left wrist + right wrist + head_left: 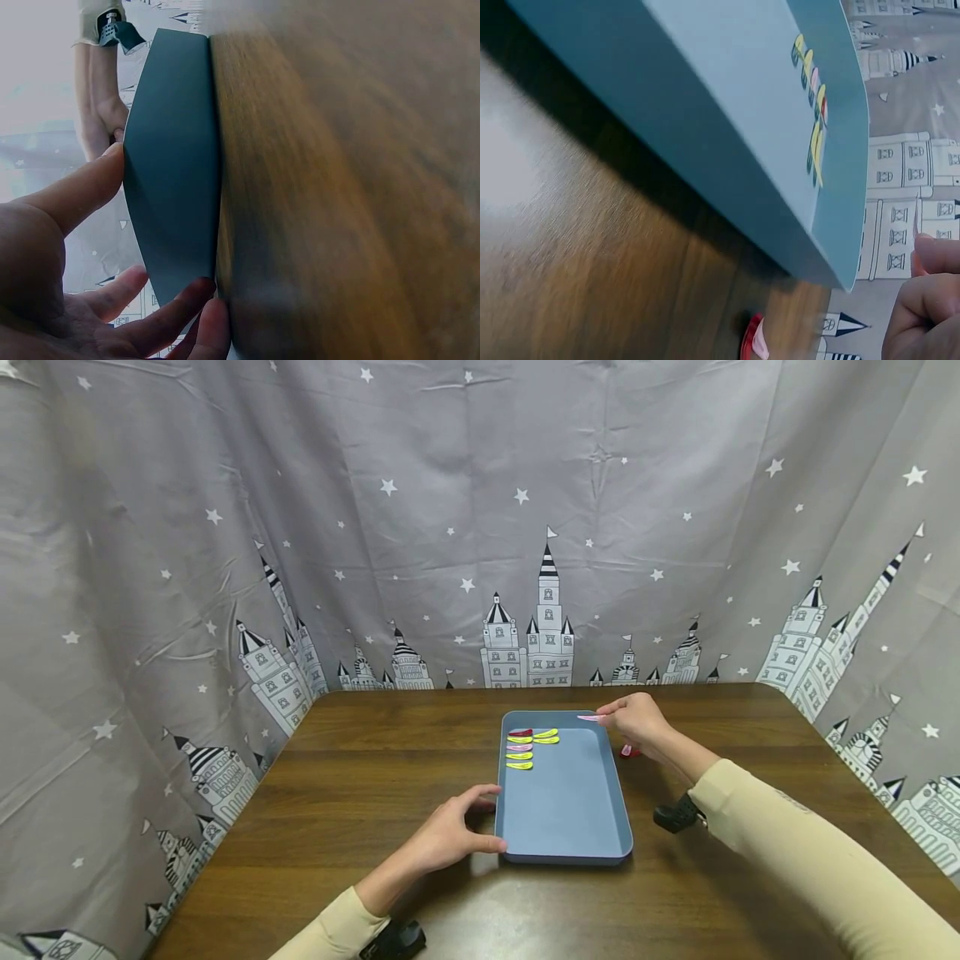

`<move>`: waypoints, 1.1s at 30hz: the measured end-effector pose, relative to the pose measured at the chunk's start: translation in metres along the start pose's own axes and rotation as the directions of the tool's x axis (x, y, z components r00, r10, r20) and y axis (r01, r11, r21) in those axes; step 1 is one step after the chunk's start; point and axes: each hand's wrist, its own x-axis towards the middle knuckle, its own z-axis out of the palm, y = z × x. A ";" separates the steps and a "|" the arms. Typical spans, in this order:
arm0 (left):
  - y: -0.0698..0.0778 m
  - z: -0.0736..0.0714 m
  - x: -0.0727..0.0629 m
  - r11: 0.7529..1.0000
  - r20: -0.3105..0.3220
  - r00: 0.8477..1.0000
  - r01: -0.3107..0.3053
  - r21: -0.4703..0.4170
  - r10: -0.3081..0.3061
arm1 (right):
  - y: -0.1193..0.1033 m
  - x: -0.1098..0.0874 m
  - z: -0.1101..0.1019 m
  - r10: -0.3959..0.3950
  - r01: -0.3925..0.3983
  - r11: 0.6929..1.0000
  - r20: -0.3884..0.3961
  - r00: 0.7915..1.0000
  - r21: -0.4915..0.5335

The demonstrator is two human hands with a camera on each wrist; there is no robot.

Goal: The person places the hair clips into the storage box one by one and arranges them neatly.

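A blue-grey tray [566,802] lies on the table with its long side running away from me. My left hand [452,833] rests against its left wall, thumb [97,184] at the rim and the other fingers spread along the side. Over the tray's far right corner, my right hand [636,720] pinches a pink snap hair clip [590,717] between thumb and fingertips. Inside, at the far left, a column of red, pink and yellow hair clips [519,756] lies beside two yellow clips [546,737].
Just right of the tray, partly under the right hand, red and pink hair clips [756,339] lie on the wooden table [375,735]. A grey curtain [420,527] with castles and stars hangs behind the table's far edge.
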 end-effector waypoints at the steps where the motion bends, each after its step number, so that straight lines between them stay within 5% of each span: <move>1: 0.000 0.000 0.000 1.000 -0.001 1.000 -0.002 -0.001 0.002 | -0.001 0.001 0.002 0.002 -0.002 1.000 -0.001 1.000 -0.005; 33: -0.004 0.001 0.001 1.000 0.003 1.000 0.004 -0.012 -0.004 | -0.009 0.024 0.063 0.084 -0.084 0.996 0.040 0.996 0.008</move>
